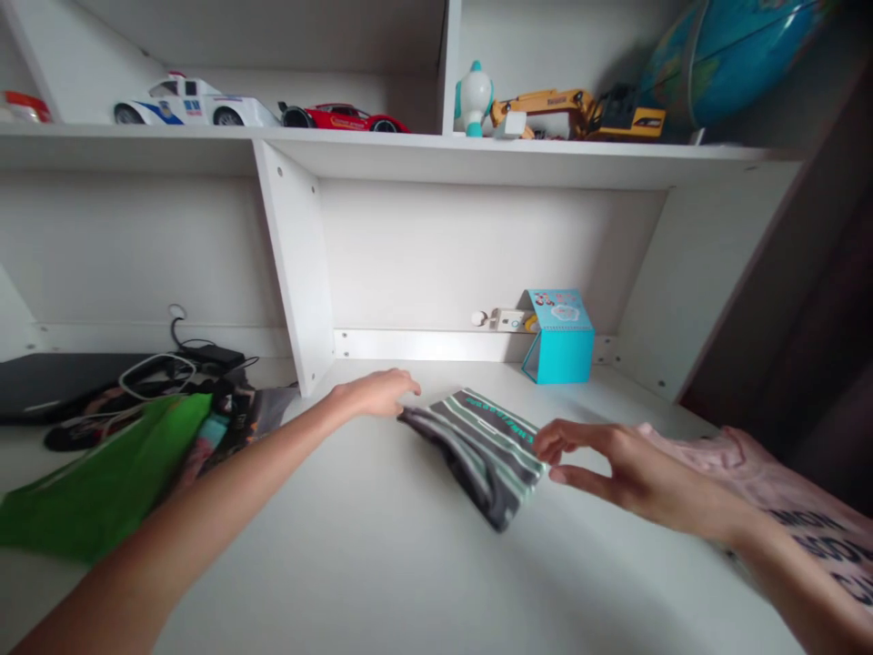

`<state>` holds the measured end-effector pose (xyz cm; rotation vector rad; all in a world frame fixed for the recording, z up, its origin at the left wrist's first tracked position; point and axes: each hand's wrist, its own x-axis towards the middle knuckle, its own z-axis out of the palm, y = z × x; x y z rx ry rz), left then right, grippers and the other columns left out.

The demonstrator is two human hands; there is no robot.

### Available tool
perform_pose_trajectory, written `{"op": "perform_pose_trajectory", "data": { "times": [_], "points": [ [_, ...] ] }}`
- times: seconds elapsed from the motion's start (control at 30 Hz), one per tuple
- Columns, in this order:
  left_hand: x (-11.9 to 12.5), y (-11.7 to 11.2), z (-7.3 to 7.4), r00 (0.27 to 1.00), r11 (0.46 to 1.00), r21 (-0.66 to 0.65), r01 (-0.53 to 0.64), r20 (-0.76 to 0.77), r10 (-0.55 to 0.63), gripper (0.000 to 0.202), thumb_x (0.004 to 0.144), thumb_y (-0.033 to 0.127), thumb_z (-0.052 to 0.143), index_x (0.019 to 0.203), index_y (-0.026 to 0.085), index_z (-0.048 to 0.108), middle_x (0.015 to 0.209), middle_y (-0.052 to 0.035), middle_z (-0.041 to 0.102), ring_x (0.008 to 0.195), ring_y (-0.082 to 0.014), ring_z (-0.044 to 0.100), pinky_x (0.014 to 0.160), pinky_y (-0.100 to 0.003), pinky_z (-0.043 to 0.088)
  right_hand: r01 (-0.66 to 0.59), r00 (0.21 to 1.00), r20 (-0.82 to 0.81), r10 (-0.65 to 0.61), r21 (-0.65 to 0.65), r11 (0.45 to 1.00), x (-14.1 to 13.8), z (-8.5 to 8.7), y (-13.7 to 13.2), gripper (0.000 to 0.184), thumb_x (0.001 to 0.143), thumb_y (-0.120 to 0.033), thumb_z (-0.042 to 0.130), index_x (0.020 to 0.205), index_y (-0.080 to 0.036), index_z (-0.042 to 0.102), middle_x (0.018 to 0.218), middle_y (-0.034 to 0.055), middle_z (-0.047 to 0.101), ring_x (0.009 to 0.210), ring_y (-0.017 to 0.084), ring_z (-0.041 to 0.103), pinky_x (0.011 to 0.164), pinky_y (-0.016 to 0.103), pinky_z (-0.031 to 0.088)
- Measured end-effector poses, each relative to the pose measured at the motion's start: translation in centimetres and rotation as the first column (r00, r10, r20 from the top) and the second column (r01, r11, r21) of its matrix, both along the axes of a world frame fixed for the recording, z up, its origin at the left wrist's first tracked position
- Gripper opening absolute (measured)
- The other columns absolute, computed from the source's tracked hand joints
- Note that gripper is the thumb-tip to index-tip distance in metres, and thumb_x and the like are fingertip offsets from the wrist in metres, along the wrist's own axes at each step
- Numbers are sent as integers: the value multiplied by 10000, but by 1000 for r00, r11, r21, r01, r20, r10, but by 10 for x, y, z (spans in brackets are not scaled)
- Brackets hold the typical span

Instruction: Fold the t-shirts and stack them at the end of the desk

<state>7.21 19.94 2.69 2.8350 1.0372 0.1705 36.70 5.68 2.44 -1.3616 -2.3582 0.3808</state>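
A folded striped garment [487, 423], grey, white and pale green with turquoise lettering, is on the white desktop between my hands. Its near edge looks lifted and curled, slightly blurred. At its far left corner, my left hand [382, 393] has its fingers closed on the cloth, though the fingertips are partly hidden. My right hand [614, 466] is at the garment's right edge, fingers bent and the thumb apart from them; the fingertips meet or nearly meet the cloth. Close by my right forearm, a pink garment [757, 473] with dark lettering lies on the right.
At left are a green bag [115, 482], a dark laptop [47, 382] and a power adapter [216, 357] with cables. A turquoise desk calendar [565, 350] stands by the back wall near a socket [511, 320]. Above, the shelf [382, 150] holds toy vehicles and a globe [737, 64].
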Motion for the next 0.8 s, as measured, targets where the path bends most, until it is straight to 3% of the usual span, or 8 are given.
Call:
{"op": "perform_pose_trajectory", "data": {
  "times": [0.07, 0.17, 0.3, 0.43, 0.6, 0.67, 0.73, 0.8],
  "points": [
    [14, -24, -21, 997, 996, -42, 73, 12, -73, 377, 758, 115, 496, 1126, 167, 560, 1149, -87, 547, 1056, -212, 503, 894, -256, 357, 22, 1000, 8, -21, -36, 999, 4, -18, 11, 267, 864, -423, 405, 991, -275, 588, 991, 10, 638, 875, 180, 587, 779, 280, 448],
    [49, -69, -51, 962, 965, -35, 262, 95, -257, 418, 848, 277, 452, 1255, 181, 447, 1274, -105, 455, 1106, -215, 484, 933, -276, 340, 103, 993, 56, -103, 11, 995, 20, -57, 48, 311, 874, -356, 365, 1062, -233, 580, 1107, 42, 607, 1007, 202, 550, 891, 320, 403],
    [80, -107, -84, 944, 944, 15, 328, 32, -329, 560, 811, 452, 507, 1269, 146, 410, 1137, -146, 556, 1012, -282, 539, 914, -418, 339, 143, 984, 101, -144, 15, 990, 36, -105, 76, 341, 859, -293, 350, 1082, -174, 579, 1098, 91, 609, 1020, 218, 549, 902, 346, 402],
    [65, -89, -91, 970, 971, 55, 234, 53, -237, 343, 861, 374, 453, 1146, 196, 524, 1001, -92, 628, 940, -239, 569, 938, -458, 284, 191, 970, 140, -197, 52, 980, 19, -114, 36, 328, 853, -269, 335, 954, -167, 630, 951, 134, 637, 912, 264, 578, 838, 423, 423],
    [18, -40, -86, 997, 1000, 10, -8, 73, 8, 182, 847, 249, 456, 910, 214, 623, 996, -56, 615, 964, -221, 538, 918, -403, 294, 4, 999, 39, 2, -136, 991, -9, -85, -31, 258, 876, -338, 370, 977, -330, 607, 995, 5, 634, 901, 178, 584, 791, 287, 454],
    [6, -29, -90, 981, 986, 18, -163, 107, 161, 188, 830, 249, 461, 928, 186, 608, 1012, -86, 586, 951, -226, 529, 826, -334, 359, 78, 997, 17, -76, -138, 987, 2, -81, -27, 261, 876, -380, 372, 994, -328, 599, 1019, -10, 632, 913, 165, 584, 798, 258, 443],
    [3, -26, -96, 952, 959, -10, -282, 124, 281, 195, 823, 284, 454, 831, 157, 601, 883, -84, 584, 827, -211, 547, 711, -286, 383, 295, 954, 76, -291, -55, 954, 25, -88, -3, 298, 865, -384, 368, 992, -252, 602, 985, 43, 641, 886, 193, 593, 795, 287, 434],
    [9, -28, -102, 941, 950, -97, -296, 141, 307, 255, 816, 329, 449, 664, 155, 556, 692, -36, 548, 680, -174, 533, 620, -251, 366, 453, 882, 141, -449, -1, 891, 48, -103, 29, 311, 845, -363, 382, 949, -182, 612, 923, 96, 646, 859, 230, 597, 790, 329, 421]
  ]
}}
